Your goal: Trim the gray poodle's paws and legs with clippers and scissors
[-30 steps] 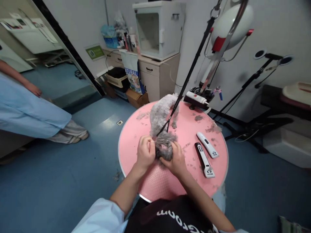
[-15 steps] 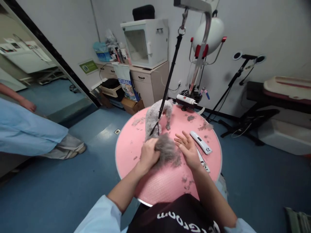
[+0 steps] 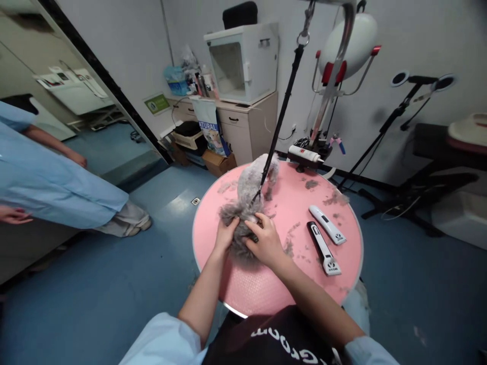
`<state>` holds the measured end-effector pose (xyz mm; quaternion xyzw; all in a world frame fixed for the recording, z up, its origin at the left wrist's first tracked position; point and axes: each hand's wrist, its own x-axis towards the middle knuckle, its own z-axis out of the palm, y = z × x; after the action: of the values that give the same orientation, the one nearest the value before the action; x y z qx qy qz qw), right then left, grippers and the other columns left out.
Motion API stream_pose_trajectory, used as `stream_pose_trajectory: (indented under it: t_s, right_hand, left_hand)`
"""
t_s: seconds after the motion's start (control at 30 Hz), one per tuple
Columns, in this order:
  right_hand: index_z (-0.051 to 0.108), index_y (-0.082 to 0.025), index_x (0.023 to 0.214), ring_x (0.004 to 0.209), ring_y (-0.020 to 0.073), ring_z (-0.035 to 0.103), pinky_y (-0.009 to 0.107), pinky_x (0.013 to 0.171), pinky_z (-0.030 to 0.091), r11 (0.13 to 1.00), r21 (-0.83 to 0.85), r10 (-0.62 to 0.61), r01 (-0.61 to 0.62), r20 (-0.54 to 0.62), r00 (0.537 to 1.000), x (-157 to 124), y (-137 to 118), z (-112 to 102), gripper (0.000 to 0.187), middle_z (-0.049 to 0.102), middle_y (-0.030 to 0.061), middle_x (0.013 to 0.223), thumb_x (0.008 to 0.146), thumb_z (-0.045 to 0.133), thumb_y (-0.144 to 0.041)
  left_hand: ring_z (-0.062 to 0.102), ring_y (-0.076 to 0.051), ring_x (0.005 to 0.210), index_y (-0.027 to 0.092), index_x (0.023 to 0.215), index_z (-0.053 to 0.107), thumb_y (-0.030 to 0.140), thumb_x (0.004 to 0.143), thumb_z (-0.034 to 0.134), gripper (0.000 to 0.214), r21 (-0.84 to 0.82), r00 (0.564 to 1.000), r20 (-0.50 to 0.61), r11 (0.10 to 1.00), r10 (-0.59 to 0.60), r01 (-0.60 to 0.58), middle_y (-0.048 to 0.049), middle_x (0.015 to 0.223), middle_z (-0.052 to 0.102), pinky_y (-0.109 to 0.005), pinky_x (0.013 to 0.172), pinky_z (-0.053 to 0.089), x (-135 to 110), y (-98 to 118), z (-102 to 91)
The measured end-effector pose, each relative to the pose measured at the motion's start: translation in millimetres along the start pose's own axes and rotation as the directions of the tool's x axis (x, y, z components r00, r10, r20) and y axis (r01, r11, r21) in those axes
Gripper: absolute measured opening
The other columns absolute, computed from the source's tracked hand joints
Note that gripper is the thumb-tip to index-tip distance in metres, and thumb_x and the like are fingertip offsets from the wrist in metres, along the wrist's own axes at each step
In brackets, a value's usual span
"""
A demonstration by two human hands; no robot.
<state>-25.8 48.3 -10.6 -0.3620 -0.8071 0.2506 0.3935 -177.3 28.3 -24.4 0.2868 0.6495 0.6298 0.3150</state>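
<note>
A small grey dog [image 3: 253,182] with a closely clipped body stands on the pink round grooming table [image 3: 251,291], its shaggy head towards me. My left hand [image 3: 225,235] holds one side of the dog's head, the thumb pressed into the long fur. From the other side, my right hand [image 3: 267,242] grips the head with thumb and fingers in the fur. A black grooming loop strap [image 3: 283,106] runs down to the dog's neck. To the right of my hands lie a white clipper [image 3: 327,224] and a black-and-white clipper [image 3: 323,248].
Tufts of cut hair [image 3: 312,184] are scattered over the table. A metal grooming arm [image 3: 337,66] rises behind it, beside a white bottle [image 3: 305,153]. Another person in a blue gown [image 3: 57,177] stands at left. A ring-light stand [image 3: 384,119] is at right.
My right hand has moved left from beside the dog onto its head. My left hand has shifted its hold, and the head now faces me more. The view has swung slightly left.
</note>
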Motion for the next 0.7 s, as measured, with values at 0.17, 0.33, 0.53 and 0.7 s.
stream_pose_trajectory:
  t_s: [0.17, 0.33, 0.53, 0.7]
  right_hand:
    - [0.069, -0.026, 0.102, 0.124, 0.0315, 0.040, 0.053, 0.099, 0.041, 0.998, -0.027, -0.064, 0.065, 0.028, 0.998, -8.9, 9.8, 25.6, 0.032, 0.039, 0.0100, 0.137, 0.071, 0.064, -0.016]
    - [0.068, -0.021, 0.082, 0.127, 0.0266, 0.042, 0.046, 0.102, 0.041, 0.983, 0.179, -0.039, 0.050, -0.065, 0.997, -32.8, 17.8, 32.3, 0.019, 0.043, 0.0106, 0.134, 0.074, 0.053, -0.012]
    - [0.057, -0.020, 0.089, 0.078, 0.0170, 0.062, 0.032, 0.070, 0.053, 0.766, 0.514, 0.448, -0.387, 0.007, 0.894, -17.1, 31.6, 33.7, 0.017, 0.062, 0.0049, 0.089, 0.078, 0.050, -0.030]
    - [0.054, -0.018, 0.067, 0.057, 0.0124, 0.053, 0.024, 0.055, 0.044, 0.733, 0.512, 0.450, -0.447, 0.128, 0.884, 4.7, 48.0, 41.6, 0.018, 0.054, -0.0026, 0.061, 0.078, 0.052, -0.033]
  left_hand:
    - [0.052, -0.022, 0.115, 0.018, 0.094, 0.063, 0.029, 0.090, 0.041, 0.025, 0.262, 0.849, 0.079, 0.810, 0.523, -0.524, -0.0104, 0.116, 0.060, -0.041, 0.103, 0.037, -18.3, 18.5, -9.4]
    - [0.048, -0.026, 0.119, 0.016, 0.100, 0.068, 0.033, 0.090, 0.042, 0.033, 0.440, 0.898, 0.282, 0.785, 0.339, -0.435, -0.0131, 0.118, 0.053, -0.045, 0.103, 0.036, -16.8, 2.0, 17.7]
    - [0.042, -0.028, 0.123, 0.018, 0.110, 0.064, 0.031, 0.076, 0.065, 0.037, 0.504, 0.872, 0.320, 0.712, 0.371, -0.488, -0.0123, 0.125, 0.043, -0.044, 0.105, 0.034, -11.8, -25.7, 15.1]
    - [0.038, -0.028, 0.127, 0.019, 0.117, 0.061, 0.026, 0.073, 0.067, 0.045, 0.488, 0.812, 0.426, 0.654, 0.399, -0.578, -0.0124, 0.129, 0.038, -0.045, 0.107, 0.032, -12.2, -30.3, -0.9]
